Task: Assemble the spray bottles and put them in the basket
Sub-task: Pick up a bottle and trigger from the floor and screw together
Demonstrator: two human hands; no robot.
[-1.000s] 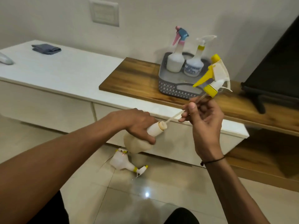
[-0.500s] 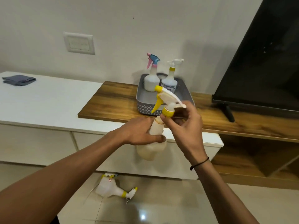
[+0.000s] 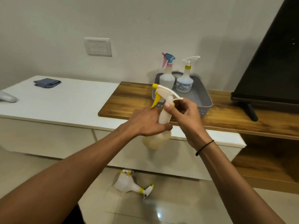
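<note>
1. Below both hands, a spray bottle point(image 3: 129, 185) with a yellow collar lies on its side on the floor.
2. The left hand point(image 3: 145, 122) curls round the neck of a cream bottle point(image 3: 159, 135), held upright.
3. The right hand point(image 3: 181, 113) pinches the yellow collar of the white-and-yellow trigger head point(image 3: 163, 92) seated atop that bottle.
4. Beyond the hands, a grey basket point(image 3: 205, 101) holds a pink-and-blue sprayer point(image 3: 167, 75) and a white sprayer point(image 3: 185, 78), both upright.

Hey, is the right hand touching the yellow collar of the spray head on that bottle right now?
Touching. The head view shows the right hand pinching the yellow collar atop the bottle, thumb pressed on it, no gap.
</note>
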